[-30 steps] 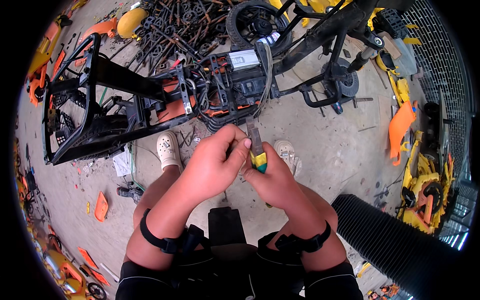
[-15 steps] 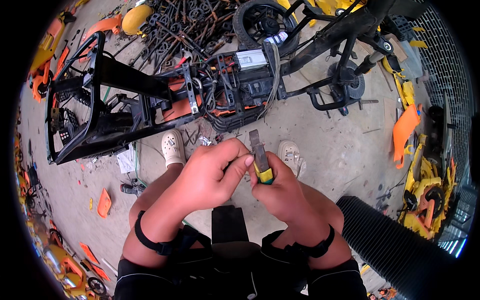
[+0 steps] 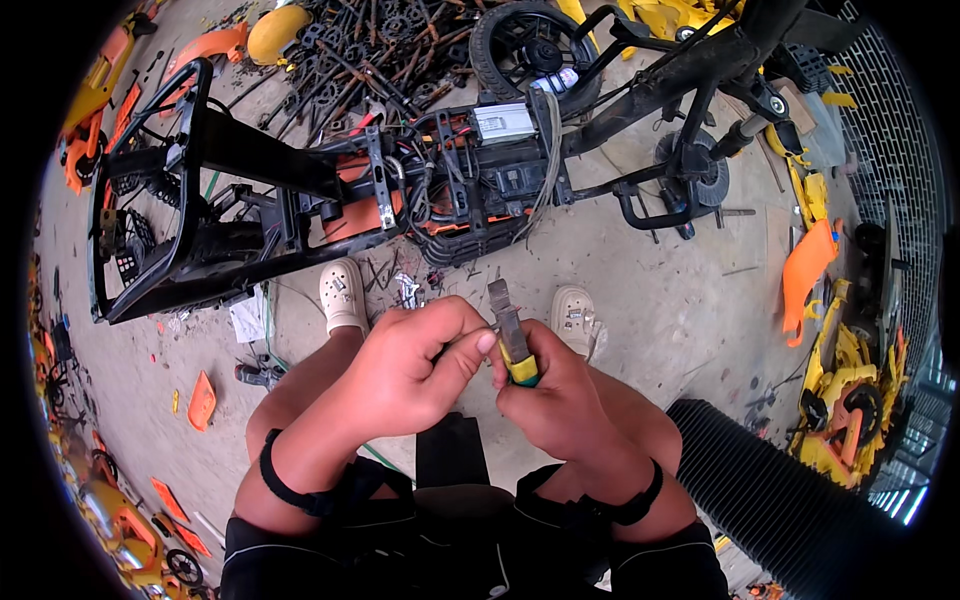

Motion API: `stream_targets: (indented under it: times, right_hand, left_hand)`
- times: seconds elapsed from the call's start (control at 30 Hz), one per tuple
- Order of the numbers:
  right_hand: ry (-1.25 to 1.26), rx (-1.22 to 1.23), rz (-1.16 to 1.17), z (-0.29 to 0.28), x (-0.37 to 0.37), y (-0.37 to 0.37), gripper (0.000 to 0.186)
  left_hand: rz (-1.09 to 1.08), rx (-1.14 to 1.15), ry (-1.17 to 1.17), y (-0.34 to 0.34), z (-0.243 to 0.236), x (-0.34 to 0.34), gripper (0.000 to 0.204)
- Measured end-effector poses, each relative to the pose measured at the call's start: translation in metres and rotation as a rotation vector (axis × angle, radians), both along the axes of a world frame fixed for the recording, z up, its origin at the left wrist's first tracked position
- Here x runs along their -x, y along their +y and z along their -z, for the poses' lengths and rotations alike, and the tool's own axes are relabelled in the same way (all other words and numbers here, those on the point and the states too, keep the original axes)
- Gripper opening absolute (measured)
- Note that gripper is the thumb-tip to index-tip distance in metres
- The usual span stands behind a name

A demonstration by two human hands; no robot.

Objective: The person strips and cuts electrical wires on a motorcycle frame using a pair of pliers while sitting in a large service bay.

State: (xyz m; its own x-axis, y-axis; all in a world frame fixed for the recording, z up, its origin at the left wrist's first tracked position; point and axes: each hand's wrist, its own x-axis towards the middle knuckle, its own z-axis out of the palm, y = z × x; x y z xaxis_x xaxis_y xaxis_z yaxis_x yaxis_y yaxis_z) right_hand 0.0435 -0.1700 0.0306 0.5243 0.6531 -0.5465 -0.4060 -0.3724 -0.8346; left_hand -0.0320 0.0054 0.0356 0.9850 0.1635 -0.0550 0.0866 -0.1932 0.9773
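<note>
One yellow-and-green-handled tool sits clasped in right hand; left hand pinches closed beside tool, contents unclear; black frame lies beyond tool.

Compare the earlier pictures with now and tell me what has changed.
The left hand and right hand have moved down the picture, away from the black vehicle frame, bringing the plier-like tool along. Nothing was visibly taken up or let go; the right hand's grip stays closed on the tool. The frame and cream clogs stayed put.
</note>
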Motion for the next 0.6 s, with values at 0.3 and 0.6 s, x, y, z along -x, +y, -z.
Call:
stream_targets:
  times: [0.3,0.6]
  right_hand:
    - [-0.026,0.009,-0.009,0.005,0.001,-0.003,0.030]
    - [-0.072,-0.001,-0.025,0.018,0.010,-0.016,0.032]
  left_hand:
    - [-0.035,-0.045,-0.021,-0.002,0.005,0.007,0.014]
    - [-0.009,0.001,0.017,-0.005,0.003,0.017,0.012]
